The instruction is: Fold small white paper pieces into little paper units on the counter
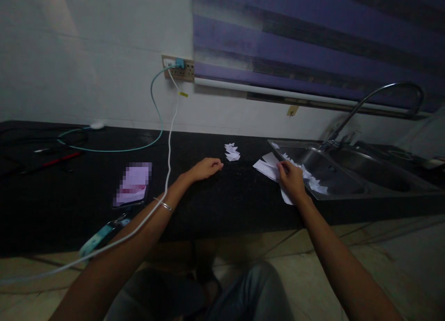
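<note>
My left hand (207, 169) rests on the black counter with its fingers curled in, and I see nothing in them. Just beyond its fingertips lies a short row of small folded white paper pieces (232, 152). Farther right, my right hand (292, 179) pinches a white paper sheet (267, 169) from a small loose stack; the hand covers part of the stack. More folded paper pieces (314, 183) line the near-left rim of the sink, partly hidden behind my right hand.
A steel sink (347, 177) with a curved faucet (377, 91) is on the right. A phone (134, 185) with a teal strap (99, 237) lies left. A white cable (170, 149) runs from the wall outlet (187, 70) across my left forearm. Dark cables and a red-marked item lie far left.
</note>
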